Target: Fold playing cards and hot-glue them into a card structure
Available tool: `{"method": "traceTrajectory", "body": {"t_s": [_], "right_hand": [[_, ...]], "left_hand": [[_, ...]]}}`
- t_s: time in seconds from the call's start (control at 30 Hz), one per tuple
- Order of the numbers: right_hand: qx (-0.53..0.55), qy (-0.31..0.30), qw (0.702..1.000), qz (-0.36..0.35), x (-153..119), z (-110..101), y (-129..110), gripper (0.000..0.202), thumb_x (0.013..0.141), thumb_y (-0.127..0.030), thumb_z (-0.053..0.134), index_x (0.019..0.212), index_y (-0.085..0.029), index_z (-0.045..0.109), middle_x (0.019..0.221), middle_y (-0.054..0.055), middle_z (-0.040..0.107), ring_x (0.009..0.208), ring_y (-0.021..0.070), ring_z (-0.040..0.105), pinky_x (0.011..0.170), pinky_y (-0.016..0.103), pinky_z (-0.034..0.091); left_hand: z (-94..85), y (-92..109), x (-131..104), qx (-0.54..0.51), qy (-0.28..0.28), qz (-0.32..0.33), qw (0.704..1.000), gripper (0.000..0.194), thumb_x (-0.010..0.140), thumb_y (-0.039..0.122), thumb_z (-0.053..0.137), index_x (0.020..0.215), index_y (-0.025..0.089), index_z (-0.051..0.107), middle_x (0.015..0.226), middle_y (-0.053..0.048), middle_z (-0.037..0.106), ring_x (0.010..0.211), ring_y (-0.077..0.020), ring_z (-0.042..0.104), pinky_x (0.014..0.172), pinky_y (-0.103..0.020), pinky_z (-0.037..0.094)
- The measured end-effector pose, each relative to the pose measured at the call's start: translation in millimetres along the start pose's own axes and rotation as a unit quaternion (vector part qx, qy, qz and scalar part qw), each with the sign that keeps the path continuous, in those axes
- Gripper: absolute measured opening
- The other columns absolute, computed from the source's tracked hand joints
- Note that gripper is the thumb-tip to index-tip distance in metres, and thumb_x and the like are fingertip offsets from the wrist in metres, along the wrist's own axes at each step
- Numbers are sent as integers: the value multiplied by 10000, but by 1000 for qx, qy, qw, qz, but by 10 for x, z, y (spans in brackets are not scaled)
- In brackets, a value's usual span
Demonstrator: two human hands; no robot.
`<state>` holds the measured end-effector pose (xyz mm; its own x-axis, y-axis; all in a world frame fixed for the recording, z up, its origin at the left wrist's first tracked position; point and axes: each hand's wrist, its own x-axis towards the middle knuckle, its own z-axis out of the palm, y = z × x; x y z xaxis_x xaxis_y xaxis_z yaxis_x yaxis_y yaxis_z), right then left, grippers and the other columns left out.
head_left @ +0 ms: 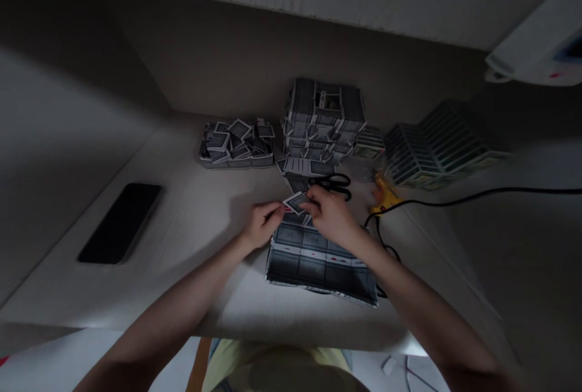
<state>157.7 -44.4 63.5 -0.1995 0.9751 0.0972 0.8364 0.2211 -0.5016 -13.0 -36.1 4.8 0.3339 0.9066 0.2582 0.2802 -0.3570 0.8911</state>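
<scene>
A playing card (296, 202) with a patterned back is pinched in the fingers of my right hand (328, 211). My left hand (264, 222) has its thumb and fingers closed at the card's left corner, where a bit of red and white shows. Just below both hands lies an open box made of playing cards (313, 259), its grey patterned backs facing up. Part of its far side is hidden by my right hand and wrist. Black-handled scissors (334, 182) lie right behind my right hand, near some loose cards (297, 182).
At the back stand a tall card-built structure (325, 119) and a card tray (236, 162) full of loose cards. To the right are a yellow glue gun (385, 196), its black cable (454, 198) and stacked card packs (436, 149). A phone (120, 222) lies left.
</scene>
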Motion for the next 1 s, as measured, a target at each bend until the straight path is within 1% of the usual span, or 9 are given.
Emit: {"method": "traceTrajectory", "body": {"t_s": [0.23,0.43,0.8,1.0], "right_hand": [[13,11,1000,-6,8,3,13,24,750,-155,525,747,-178,526,679,16,593,660,155,553,577,227,323],[24,20,999,1,2,-1,-1,21,747,-160,541,743,-178,531,669,9,594,644,147,548,571,221,323],[23,11,1000,5,7,-22,-15,18,759,-159,524,749,-172,531,680,13,592,660,146,543,574,221,317],[19,12,1000,9,4,-28,-24,17,762,-168,523,749,-172,533,681,14,593,652,145,541,577,221,317]], "left_hand": [[4,-36,1,10,2,8,1000,274,808,264,400,665,122,585,530,35,458,507,-74,407,495,-179,315],[5,-18,0,7,4,8,1000,277,807,259,397,675,123,598,545,27,501,518,-79,439,508,-178,341],[4,-19,1,6,5,-6,1000,282,803,267,402,735,119,632,617,3,595,551,-95,498,541,-189,376],[-1,-9,-3,8,-3,-9,1000,285,806,271,392,714,126,619,613,2,581,568,-102,502,554,-193,378]]}}
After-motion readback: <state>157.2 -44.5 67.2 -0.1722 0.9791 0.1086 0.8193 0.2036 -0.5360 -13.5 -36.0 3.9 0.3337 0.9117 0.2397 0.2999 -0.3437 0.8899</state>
